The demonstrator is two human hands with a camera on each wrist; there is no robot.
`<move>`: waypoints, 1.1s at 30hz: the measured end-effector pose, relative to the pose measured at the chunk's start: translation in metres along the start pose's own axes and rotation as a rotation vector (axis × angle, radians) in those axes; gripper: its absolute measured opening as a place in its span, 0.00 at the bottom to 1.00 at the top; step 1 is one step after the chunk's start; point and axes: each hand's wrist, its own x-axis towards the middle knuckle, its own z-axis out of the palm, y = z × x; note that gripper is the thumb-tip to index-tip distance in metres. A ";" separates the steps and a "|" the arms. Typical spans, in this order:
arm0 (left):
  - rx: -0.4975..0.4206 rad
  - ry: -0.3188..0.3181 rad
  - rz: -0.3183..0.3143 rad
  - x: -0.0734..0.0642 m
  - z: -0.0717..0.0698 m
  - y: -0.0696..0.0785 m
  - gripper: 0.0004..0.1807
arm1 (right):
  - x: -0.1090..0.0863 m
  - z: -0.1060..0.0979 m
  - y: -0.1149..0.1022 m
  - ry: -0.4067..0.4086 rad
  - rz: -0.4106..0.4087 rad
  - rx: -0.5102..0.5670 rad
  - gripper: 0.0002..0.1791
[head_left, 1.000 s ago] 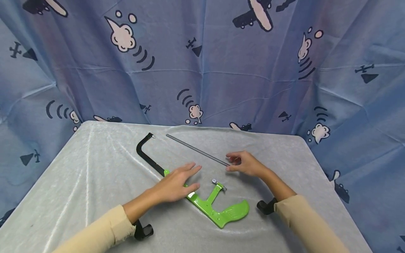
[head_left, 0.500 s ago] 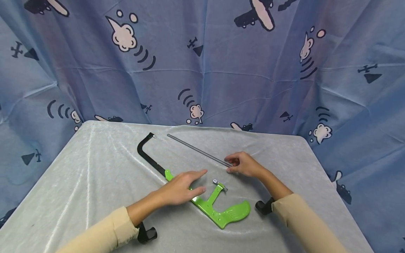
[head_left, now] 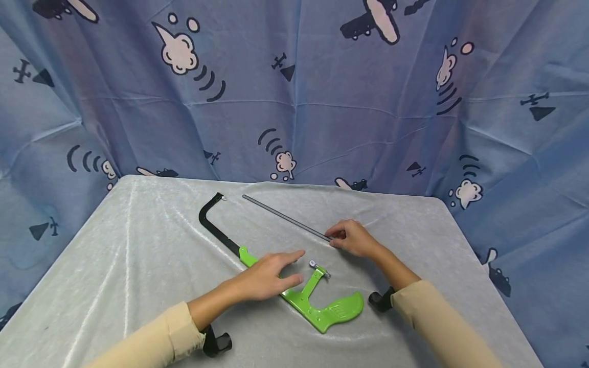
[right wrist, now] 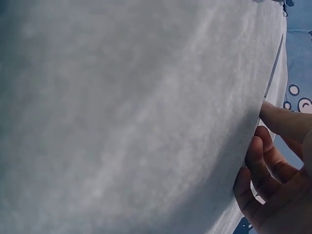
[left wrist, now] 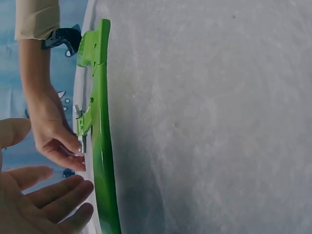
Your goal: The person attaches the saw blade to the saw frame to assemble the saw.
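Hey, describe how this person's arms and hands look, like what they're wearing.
The left hand and right hand are bare, without gloves. The left sleeve and right sleeve are plain beige and end short of the wrists. A curved left black fitting and a similar right black fitting sit by the sleeve ends; I see no cables.

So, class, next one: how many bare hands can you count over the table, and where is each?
2: the left hand over the saw frame, and the right hand at one end of the thin grey blade. Neither is hidden.
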 end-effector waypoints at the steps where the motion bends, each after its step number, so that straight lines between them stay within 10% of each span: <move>1: -0.006 -0.005 -0.003 0.000 0.000 0.000 0.32 | 0.000 0.000 0.000 0.004 0.004 -0.002 0.11; 33: -0.464 -0.099 -0.223 0.015 0.012 0.011 0.28 | 0.006 0.002 -0.006 -0.048 -0.027 0.016 0.10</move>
